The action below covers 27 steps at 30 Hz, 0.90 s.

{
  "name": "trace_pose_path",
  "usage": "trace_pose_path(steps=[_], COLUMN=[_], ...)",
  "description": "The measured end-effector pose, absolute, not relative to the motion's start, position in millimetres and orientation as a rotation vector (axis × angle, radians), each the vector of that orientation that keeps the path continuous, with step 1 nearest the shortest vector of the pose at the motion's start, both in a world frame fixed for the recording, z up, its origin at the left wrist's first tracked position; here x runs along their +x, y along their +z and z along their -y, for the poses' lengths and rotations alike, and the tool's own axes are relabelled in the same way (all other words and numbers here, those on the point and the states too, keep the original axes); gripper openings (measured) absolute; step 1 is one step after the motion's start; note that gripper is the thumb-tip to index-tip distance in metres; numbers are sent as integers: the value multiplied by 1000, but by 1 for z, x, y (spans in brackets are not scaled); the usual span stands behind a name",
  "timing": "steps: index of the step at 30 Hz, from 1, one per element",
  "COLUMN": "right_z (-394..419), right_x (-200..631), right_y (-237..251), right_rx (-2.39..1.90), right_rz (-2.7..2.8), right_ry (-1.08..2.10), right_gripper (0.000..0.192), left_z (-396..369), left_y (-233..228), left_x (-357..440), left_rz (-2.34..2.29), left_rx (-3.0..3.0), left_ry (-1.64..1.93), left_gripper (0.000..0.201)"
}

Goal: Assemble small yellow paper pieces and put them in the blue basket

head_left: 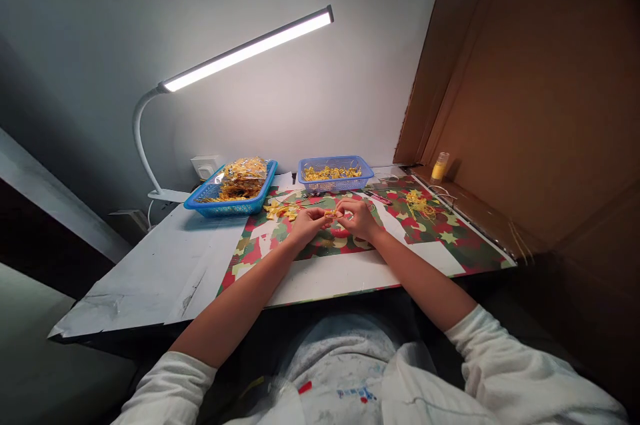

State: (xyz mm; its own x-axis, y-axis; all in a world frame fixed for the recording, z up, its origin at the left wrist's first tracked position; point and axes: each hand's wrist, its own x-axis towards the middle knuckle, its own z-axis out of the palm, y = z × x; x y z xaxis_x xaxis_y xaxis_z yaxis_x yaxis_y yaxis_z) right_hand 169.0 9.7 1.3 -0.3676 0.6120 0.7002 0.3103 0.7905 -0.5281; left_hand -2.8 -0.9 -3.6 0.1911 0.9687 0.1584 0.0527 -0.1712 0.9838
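While forearms stretch forward, both hands' fingers [336,213] pinch one yellow piece [330,214] — knuckles raised.

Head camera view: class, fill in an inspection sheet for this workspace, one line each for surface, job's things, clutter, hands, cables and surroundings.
Surface: white table with a red-and-green patterned mat on it.
Job's things: small yellow piece pinched between both hands; loose yellow pieces lie beside them on the mat.
Clutter: two blue baskets, left basket with bagged yellow pieces, right basket with loose ones; yellow strands; small yellow bottle.
Hands: left hand and right hand meet at the piece.
Cables: white lead below the lamp base.
Surroundings: lit desk lamp, wall socket, cardboard screen on the right.
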Motion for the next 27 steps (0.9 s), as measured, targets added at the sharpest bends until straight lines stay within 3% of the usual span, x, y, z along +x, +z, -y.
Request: trace_pose_path(steps=[27], right_z=[-9], right_x=[167], right_y=[-2], right_rx=[-755], right_rz=[1978], right_ry=[375], right_gripper=[17], left_z=[8], left_y=[1], left_x=[-3], left_rz=[-1205], left_rx=[1713], left_ry=[1200], left_gripper=[34])
